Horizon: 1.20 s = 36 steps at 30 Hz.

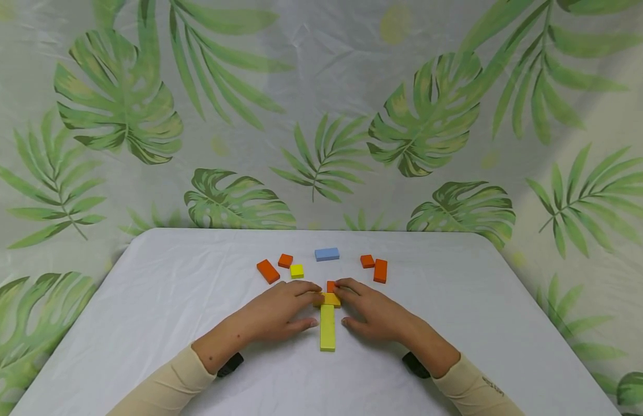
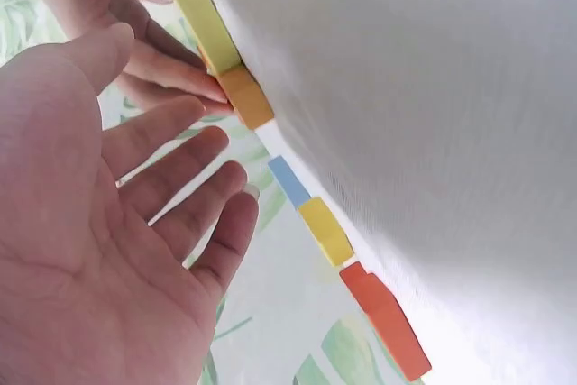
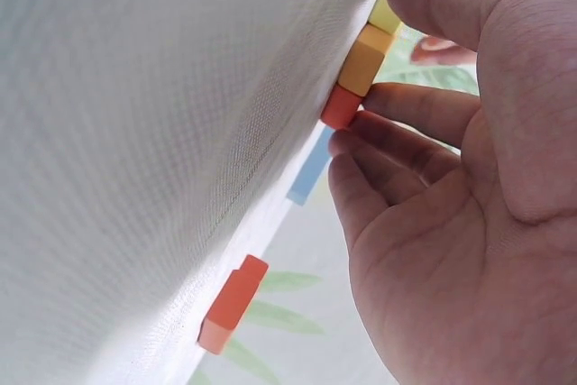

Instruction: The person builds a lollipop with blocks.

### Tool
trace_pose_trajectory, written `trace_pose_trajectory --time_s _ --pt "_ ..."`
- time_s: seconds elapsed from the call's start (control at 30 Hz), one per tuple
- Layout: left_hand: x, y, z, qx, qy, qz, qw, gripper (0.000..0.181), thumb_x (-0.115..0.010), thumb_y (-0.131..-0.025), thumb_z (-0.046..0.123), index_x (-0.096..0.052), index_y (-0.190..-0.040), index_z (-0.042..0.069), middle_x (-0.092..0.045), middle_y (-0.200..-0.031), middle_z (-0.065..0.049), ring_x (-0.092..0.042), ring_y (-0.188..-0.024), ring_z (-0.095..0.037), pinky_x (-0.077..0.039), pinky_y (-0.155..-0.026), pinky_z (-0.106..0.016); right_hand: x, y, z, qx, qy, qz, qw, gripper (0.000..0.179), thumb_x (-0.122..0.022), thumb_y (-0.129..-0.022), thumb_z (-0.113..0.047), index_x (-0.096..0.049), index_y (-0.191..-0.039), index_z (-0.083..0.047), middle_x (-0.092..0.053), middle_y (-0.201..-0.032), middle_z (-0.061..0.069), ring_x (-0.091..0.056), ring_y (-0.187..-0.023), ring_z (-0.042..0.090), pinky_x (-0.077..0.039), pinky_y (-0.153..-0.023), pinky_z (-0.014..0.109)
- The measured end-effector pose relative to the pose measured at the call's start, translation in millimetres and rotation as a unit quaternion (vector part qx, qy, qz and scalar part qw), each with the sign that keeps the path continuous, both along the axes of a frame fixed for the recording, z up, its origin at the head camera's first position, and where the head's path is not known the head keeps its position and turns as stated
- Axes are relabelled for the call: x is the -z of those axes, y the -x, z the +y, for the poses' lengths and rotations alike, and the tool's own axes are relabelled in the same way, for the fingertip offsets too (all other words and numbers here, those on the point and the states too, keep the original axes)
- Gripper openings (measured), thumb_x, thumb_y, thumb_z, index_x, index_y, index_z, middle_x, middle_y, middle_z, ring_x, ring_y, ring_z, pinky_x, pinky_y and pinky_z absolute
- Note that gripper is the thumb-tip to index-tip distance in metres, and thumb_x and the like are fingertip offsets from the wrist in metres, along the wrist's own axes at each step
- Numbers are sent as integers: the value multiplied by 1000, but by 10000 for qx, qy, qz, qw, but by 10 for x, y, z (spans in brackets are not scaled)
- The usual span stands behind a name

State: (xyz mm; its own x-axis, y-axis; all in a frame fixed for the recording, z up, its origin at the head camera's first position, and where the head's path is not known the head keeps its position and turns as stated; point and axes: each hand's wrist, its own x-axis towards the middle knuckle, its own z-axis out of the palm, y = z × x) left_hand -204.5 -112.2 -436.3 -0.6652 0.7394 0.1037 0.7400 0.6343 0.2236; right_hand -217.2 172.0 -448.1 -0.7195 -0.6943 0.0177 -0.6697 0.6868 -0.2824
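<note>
A long yellow-green block (image 1: 327,329) lies on the white table, pointing toward me. Across its far end sits an orange-yellow block (image 1: 331,300), and a small red-orange block (image 1: 330,286) lies just beyond that. My left hand (image 1: 285,311) is at the left of this row, its loosely extended fingers overlapping the orange-yellow block's left end in the head view; whether they touch it I cannot tell. From the right, my right hand (image 1: 375,312) reaches in with its fingertips against the small red-orange block (image 3: 342,107). Its thumb stays apart, beside the yellow-green block.
Beyond the row lies a blue block (image 1: 327,255). To its left are a small yellow block (image 1: 297,271), a small red-orange cube (image 1: 285,260) and an orange block (image 1: 268,271). Rightward lie another cube (image 1: 367,262) and orange block (image 1: 381,271). A leaf-patterned cloth (image 1: 342,86) hangs behind.
</note>
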Motion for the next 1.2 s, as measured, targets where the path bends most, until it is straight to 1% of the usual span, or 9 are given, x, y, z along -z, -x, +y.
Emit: trace_pose_trajectory --time_s 0.07,0.2,0.27,0.43,0.57,0.83,0.97,1.2 --pt "-6 17 -21 -161 -29 123 9998 51 -63 -106 48 -62 -148 20 -54 -156 2 -50 -145 -21 -43 -118 -45 2 1 0 -20 -10 46 10000 64 -73 -102 -31 -51 -158 -10 -43 -164 5 -51 -144 26 -45 -116 47" --pt "-15 45 -61 -386 -112 407 9984 54 -65 -105 48 -62 -149 17 -56 -155 -1 -52 -143 -24 -43 -116 -50 8 5 1 -37 -29 133 9999 64 -73 -101 -32 -51 -158 -9 -43 -164 5 -51 -144 25 -45 -116 46" --pt "-20 56 -80 -503 -156 472 9975 56 -65 -105 48 -62 -149 15 -56 -154 -4 -51 -143 -25 -42 -115 -53 12 7 1 -36 -35 155 9999 64 -73 -101 -32 -51 -158 -10 -43 -164 5 -51 -144 25 -45 -116 45" --pt "-29 85 -119 -903 -85 465 9948 60 -64 -104 52 -61 -150 13 -55 -156 -7 -49 -145 -29 -38 -113 -58 16 3 -6 -20 -51 154 9999 64 -73 -101 -31 -51 -158 -10 -43 -164 4 -51 -144 25 -46 -116 45" --pt "-18 119 -141 -1150 41 408 9925 64 -64 -103 55 -60 -151 12 -52 -159 -7 -47 -147 -30 -35 -115 -59 10 -3 -11 -1 -85 148 9999 64 -73 -101 -32 -52 -158 -10 -42 -164 4 -51 -145 25 -46 -116 45" --pt "42 197 -170 -1301 -8 360 9909 66 -68 -101 56 -60 -150 13 -51 -159 -7 -45 -148 -29 -32 -116 -63 3 -14 -16 10 -91 128 9999 64 -73 -101 -31 -52 -157 -9 -42 -164 5 -51 -144 25 -46 -115 45" --pt "60 230 -173 -1340 48 267 9906 67 -67 -101 57 -59 -152 13 -50 -161 -7 -44 -150 -29 -31 -117 -63 2 -13 -10 3 -75 132 9999 64 -73 -102 -31 -51 -158 -8 -42 -165 5 -51 -144 25 -46 -115 45" --pt "65 254 -161 -1351 123 102 9907 71 -64 -102 57 -56 -154 10 -47 -164 -7 -44 -151 -26 -33 -116 -58 1 -8 -7 1 -34 128 9999 65 -73 -102 -31 -51 -158 -8 -42 -165 5 -51 -144 25 -46 -116 45"
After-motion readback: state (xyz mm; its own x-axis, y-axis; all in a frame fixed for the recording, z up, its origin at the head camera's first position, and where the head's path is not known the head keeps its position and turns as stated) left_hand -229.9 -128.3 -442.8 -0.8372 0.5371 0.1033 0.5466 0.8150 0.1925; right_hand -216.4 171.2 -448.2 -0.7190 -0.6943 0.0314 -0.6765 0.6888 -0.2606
